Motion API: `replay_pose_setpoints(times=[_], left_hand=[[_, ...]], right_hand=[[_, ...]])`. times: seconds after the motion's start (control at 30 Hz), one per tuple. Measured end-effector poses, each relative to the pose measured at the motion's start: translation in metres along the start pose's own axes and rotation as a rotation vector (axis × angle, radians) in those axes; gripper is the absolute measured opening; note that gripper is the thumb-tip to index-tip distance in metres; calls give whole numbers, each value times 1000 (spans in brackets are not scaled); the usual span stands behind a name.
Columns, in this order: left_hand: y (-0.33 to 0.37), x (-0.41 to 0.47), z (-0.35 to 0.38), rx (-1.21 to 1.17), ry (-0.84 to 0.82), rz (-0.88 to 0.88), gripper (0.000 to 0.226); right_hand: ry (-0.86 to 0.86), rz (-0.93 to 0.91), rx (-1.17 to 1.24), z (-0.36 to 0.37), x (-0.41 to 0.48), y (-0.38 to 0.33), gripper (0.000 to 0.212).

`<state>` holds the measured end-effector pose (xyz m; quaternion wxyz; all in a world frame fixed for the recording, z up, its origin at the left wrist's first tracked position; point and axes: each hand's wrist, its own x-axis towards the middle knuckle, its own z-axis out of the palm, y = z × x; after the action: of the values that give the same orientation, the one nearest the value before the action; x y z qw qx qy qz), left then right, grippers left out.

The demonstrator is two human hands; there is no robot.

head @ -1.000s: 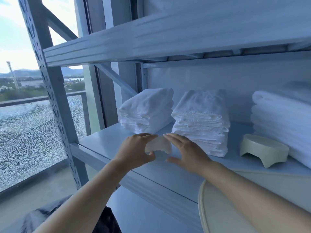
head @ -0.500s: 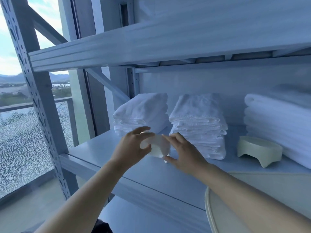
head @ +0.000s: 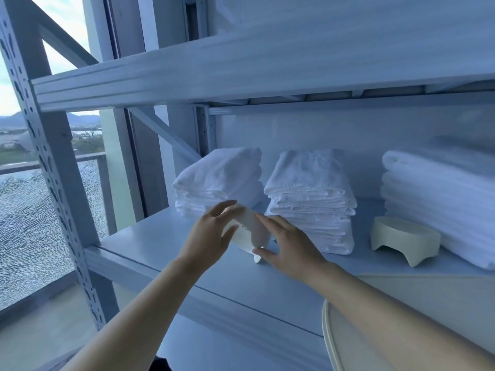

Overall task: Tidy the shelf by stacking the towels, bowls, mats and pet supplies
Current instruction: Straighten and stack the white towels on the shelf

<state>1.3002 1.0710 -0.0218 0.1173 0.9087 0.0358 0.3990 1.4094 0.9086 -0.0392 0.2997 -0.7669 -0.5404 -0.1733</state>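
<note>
Both hands, left hand [head: 211, 234] and right hand [head: 288, 243], cup a small white footed bowl [head: 250, 232] tilted on the grey metal shelf [head: 166, 245]; next, seemingly, carrying it rightward onto the matching cream footed bowl [head: 404, 238] beside the folded white towels [head: 310, 199]

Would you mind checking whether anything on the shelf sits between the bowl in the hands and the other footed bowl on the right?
Nothing visible sits on the direct line along the shelf front. The middle towel stack stands just behind that path, between the held bowl and the footed bowl.
</note>
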Motion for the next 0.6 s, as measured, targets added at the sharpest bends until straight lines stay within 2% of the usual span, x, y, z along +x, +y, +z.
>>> replay_pose_setpoints(times=[0.1, 0.2, 0.4, 0.6], left_hand=[[-4, -15, 6, 33, 11, -70, 59], [-12, -35, 12, 22, -9, -133, 64], [-13, -48, 28, -31, -253, -203, 45], [2, -30, 46, -126, -302, -243, 29]], right_hand=[[-6, 15, -18, 1, 1, -1, 72], [-13, 46, -23, 1, 3, -1, 75], [13, 142, -30, 0, 3, 4, 70], [11, 131, -96, 3, 5, 5, 62]])
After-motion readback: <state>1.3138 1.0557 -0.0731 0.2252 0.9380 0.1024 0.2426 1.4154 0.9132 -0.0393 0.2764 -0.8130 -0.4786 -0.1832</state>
